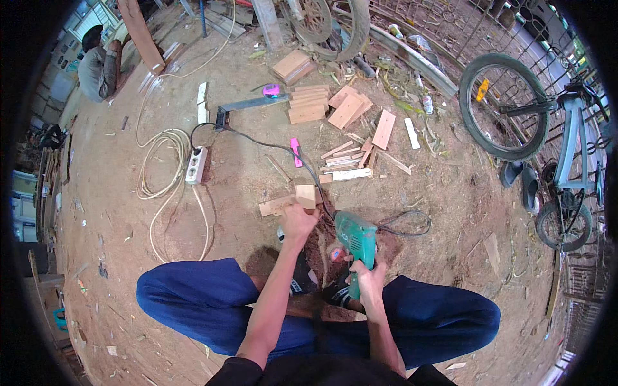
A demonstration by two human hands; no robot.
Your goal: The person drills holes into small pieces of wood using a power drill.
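My left hand (297,224) grips a small pale wooden block (305,195). The block stands at a flat wooden strip (276,205) lying crosswise just beyond my fingers; whether they are joined I cannot tell. In my right hand (370,280) is the handle of a green electric drill (356,235), held above the ground between my knees. A black cord (316,178) passes by its front end, and no bit can be made out. Below the drill, near my feet, lies a small round red object (337,255), partly covered by my right hand and the tool.
Cut wooden pieces (308,110) lie stacked ahead, beside thin offcuts (345,161). A pink marker (296,152), try square (251,104) and pink tape measure (272,90) lie nearby. Left are a power strip (196,166) and coiled cable (161,144). A bicycle (569,144) stands right; a person (98,70) sits far left.
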